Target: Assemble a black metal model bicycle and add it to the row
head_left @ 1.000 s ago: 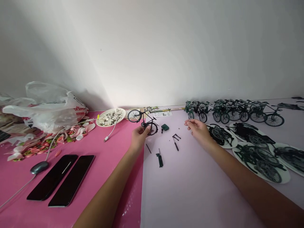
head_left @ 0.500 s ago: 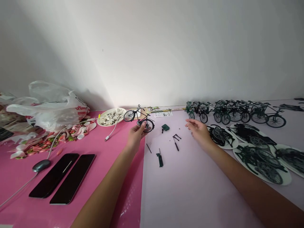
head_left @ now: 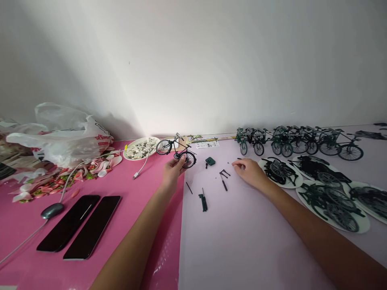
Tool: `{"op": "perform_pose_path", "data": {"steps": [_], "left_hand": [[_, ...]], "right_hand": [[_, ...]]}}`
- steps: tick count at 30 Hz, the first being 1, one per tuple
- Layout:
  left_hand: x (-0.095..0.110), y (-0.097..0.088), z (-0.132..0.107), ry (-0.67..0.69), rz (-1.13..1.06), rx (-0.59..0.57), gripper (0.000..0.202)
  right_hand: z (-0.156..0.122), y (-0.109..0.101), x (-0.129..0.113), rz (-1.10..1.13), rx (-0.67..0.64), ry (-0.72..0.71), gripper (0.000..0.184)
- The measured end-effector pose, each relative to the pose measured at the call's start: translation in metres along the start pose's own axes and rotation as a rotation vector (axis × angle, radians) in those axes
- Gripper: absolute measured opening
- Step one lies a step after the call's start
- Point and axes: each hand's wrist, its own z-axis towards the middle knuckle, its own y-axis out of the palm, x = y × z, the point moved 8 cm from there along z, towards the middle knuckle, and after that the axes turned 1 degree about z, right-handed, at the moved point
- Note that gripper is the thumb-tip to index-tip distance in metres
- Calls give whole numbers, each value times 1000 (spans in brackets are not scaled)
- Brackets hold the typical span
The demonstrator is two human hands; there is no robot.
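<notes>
My left hand (head_left: 173, 171) holds a small dark model bicycle (head_left: 178, 151) by its rear wheel, raised above the table and tilted. My right hand (head_left: 249, 171) is low over the white sheet, fingers stretched to the left and nothing visible in them. Just beyond its fingertips lies a tiny dark piece (head_left: 228, 163). Nearby are a thin forked black part (head_left: 224, 173), a small screwdriver (head_left: 224, 184) and a dark green block (head_left: 210, 161). Closer to me lie a dark green part (head_left: 203, 202) and a thin black rod (head_left: 189, 188).
Several model bicycles (head_left: 299, 143) stand along the wall at right, behind white plates (head_left: 367, 223) of bicycle parts. On the left are two phones (head_left: 68, 223), a computer mouse (head_left: 52, 210), a cable (head_left: 136, 175), artificial petals (head_left: 90, 173), a plastic bag (head_left: 66, 137) and a bowl (head_left: 125, 154) of pale pieces.
My right hand has moved down and slightly left, closer to the tiny piece on the sheet. My left hand and the model bicycle have stayed nearly still.
</notes>
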Motion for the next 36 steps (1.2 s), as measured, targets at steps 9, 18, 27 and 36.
{"op": "perform_pose_path", "data": {"steps": [9, 18, 27, 36], "left_hand": [[-2, 4, -2, -19, 11, 2, 54], [-3, 20, -17, -7, -10, -26, 50], [-8, 27, -29, 72, -89, 32, 48], [-14, 43, -37, 11, -55, -48, 49]], "right_hand": [[-17, 15, -37, -77, -175, -139, 35], [-14, 25, -20, -6, -216, -116, 30], [-21, 20, -49, -9, -97, -259, 17], [-50, 28, -95, 58, 28, -448, 17]]}}
